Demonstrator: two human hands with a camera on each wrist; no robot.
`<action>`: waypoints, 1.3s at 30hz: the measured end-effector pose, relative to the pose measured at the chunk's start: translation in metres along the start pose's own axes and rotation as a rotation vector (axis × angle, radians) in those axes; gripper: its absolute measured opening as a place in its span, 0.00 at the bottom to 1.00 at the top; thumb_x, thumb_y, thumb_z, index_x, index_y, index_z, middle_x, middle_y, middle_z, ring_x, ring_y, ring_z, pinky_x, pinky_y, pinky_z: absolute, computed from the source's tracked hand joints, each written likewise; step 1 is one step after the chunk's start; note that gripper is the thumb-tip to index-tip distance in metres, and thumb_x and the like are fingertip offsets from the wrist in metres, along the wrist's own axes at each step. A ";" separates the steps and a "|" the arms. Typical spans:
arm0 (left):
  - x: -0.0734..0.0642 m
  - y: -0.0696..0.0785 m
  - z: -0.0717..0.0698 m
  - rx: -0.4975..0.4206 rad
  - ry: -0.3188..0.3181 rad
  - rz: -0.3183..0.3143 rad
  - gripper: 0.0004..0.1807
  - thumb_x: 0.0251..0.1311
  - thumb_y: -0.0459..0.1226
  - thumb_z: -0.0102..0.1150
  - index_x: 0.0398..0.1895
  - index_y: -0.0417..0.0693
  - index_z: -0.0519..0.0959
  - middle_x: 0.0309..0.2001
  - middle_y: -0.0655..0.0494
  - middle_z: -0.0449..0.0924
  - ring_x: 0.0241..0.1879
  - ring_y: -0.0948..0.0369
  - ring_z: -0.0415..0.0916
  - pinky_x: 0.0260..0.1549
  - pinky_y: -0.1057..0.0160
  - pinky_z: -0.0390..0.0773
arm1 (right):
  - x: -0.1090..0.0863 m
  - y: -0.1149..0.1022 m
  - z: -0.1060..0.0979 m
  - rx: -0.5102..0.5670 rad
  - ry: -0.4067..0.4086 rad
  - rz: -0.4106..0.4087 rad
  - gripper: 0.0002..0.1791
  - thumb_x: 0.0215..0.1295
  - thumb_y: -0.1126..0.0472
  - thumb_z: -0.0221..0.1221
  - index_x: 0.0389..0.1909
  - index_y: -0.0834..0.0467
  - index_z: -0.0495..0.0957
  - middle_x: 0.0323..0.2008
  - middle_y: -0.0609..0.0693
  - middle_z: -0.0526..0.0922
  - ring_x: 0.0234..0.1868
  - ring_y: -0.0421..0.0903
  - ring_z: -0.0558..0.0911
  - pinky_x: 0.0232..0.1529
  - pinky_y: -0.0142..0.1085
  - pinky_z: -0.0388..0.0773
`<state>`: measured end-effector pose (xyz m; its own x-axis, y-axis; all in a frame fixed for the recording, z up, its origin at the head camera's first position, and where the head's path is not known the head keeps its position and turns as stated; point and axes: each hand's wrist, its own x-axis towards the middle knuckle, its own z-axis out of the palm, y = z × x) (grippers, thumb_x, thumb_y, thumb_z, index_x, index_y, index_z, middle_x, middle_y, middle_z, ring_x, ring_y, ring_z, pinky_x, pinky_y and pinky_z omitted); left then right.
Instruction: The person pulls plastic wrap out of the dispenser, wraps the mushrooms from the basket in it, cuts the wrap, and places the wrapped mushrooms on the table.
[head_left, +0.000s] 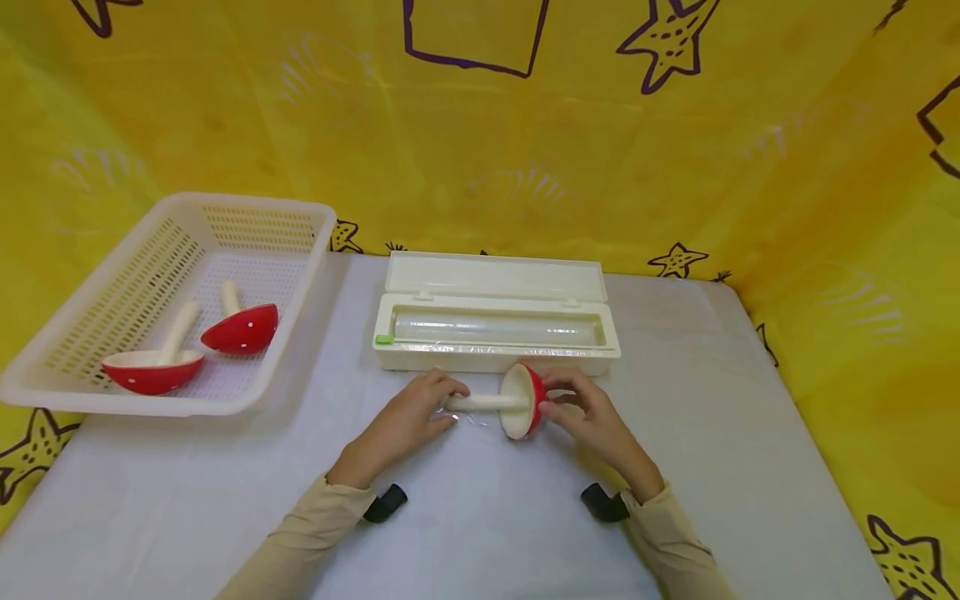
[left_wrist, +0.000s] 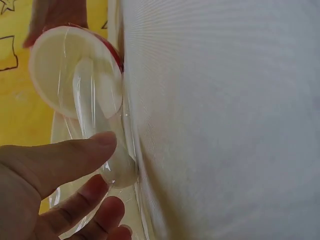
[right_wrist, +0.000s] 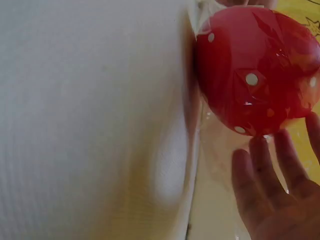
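A toy mushroom (head_left: 521, 402) with a white-dotted red cap and cream stem lies sideways between both hands, just in front of a cling film dispenser (head_left: 495, 363). Clear cling film (left_wrist: 65, 90) covers the cap's underside and stem. My left hand (head_left: 405, 425) pinches the stem's end through the film, thumb on top and fingers beneath. On the cap's dome, the fingertips of my right hand (head_left: 597, 421) touch with fairly straight fingers. From the right wrist, the red cap (right_wrist: 255, 70) shows a glossy film layer.
The dispenser's lid (head_left: 495, 277) is raised, showing a film roll (head_left: 495, 327) and a green tab (head_left: 384, 339). At the left, a white plastic basket (head_left: 262, 402) contains two similar mushrooms, one mushroom (head_left: 153, 375) nearer and one mushroom (head_left: 243, 331) farther back. A yellow printed cloth (head_left: 465, 150) hangs behind.
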<state>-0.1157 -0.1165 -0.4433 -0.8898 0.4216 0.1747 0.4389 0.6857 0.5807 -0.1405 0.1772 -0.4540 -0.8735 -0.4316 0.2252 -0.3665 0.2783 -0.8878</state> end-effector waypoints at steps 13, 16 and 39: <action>0.000 0.002 0.011 0.145 0.081 0.014 0.17 0.48 0.27 0.74 0.40 0.47 0.79 0.37 0.56 0.74 0.42 0.56 0.74 0.42 0.58 0.78 | -0.001 -0.007 0.013 -0.238 -0.077 -0.200 0.47 0.39 0.64 0.81 0.61 0.62 0.66 0.56 0.53 0.75 0.54 0.48 0.77 0.48 0.44 0.81; -0.001 0.004 0.009 0.179 0.085 0.038 0.15 0.50 0.28 0.72 0.39 0.47 0.79 0.38 0.56 0.75 0.42 0.56 0.74 0.43 0.58 0.77 | -0.001 -0.010 0.014 -0.245 -0.074 -0.211 0.46 0.38 0.64 0.81 0.60 0.61 0.67 0.55 0.53 0.76 0.53 0.48 0.78 0.48 0.45 0.81; -0.001 0.019 -0.016 -0.021 0.281 0.390 0.15 0.54 0.29 0.70 0.44 0.51 0.83 0.44 0.56 0.80 0.48 0.59 0.73 0.46 0.62 0.79 | -0.004 -0.039 0.013 -0.373 0.204 -0.192 0.56 0.33 0.62 0.82 0.67 0.62 0.62 0.55 0.54 0.75 0.46 0.42 0.71 0.35 0.37 0.78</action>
<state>-0.1085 -0.1130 -0.4195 -0.6602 0.4663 0.5889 0.7464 0.4948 0.4450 -0.1184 0.1575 -0.4256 -0.8103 -0.3379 0.4787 -0.5849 0.5156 -0.6262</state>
